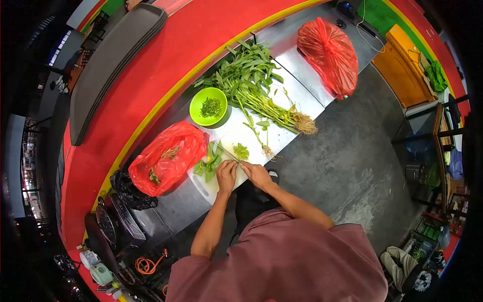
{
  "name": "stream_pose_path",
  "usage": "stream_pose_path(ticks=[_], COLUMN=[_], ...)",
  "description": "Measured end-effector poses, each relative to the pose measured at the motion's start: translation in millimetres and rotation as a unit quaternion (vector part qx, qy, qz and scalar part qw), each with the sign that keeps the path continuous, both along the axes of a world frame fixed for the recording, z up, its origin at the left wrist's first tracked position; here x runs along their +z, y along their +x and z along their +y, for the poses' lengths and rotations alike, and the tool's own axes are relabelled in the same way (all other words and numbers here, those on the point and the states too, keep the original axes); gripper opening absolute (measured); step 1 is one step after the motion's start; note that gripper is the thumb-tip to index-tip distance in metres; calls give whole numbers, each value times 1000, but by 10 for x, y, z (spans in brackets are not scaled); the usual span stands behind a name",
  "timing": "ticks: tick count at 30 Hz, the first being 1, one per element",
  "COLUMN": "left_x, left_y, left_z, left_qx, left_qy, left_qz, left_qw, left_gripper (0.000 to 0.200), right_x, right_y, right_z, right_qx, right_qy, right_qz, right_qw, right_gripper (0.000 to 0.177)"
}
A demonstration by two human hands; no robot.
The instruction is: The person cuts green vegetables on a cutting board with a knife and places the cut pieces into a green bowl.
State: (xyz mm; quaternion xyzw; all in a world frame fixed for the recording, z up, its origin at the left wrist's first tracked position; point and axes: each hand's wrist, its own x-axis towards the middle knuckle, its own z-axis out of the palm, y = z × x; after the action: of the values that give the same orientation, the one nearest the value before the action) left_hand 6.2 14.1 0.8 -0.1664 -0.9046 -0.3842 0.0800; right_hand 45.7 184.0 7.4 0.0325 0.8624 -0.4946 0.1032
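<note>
Steel worktop [163, 214], red wall [151, 70] beyond its far edge. White cutting board [200, 187]: near edge. Your right hand [256, 175]: closed on a knife [231, 154]. Your left hand [226, 175]: fingers bunched by the blade, leafy greens [208, 167] beside; whether it grips stems, cannot tell. Chopped greens [241, 151]: on the board. Rooted bundle [264, 109]: roots at the near edge. Green bowl [200, 96]: towards the far edge.

Chopped pale-green stems [241, 151] are lying in a small, loose heap on a white cutting board [201, 187]; a thin knife [232, 156] is slanting over the board, just beside the heap; broad-leafed green sprigs [208, 166] are sprawling across the board's left side.
</note>
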Motion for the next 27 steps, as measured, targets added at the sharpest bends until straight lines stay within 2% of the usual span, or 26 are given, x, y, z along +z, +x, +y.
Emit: stream_pose_path(ticks=[6,11,19,22,27], left_x=[-93,-82,-42,-27,-24], left_y=[4,15,0,4,7], left_z=[-19,-21,2,-1,14], left_qx=[6,12,8,13,18], left_qy=[15,14,11,27,23], left_qz=[-3,-13,-9,-29,-9], left_qw=[1000,1000,1000,999,1000], left_gripper=[11,10,12,11,9], right_x=[52,35,53,117,61], right_y=[13,71,-76,-39,60], right_z=[39,38,-28,37,73], right_qx=[-3,-10,-8,22,10], right_qy=[-47,-47,-17,-38,-33], right_qz=[-8,-25,-14,-68,-40], right_qw=[999,999,1000,997,999], right_gripper=[37,40,34,36,36])
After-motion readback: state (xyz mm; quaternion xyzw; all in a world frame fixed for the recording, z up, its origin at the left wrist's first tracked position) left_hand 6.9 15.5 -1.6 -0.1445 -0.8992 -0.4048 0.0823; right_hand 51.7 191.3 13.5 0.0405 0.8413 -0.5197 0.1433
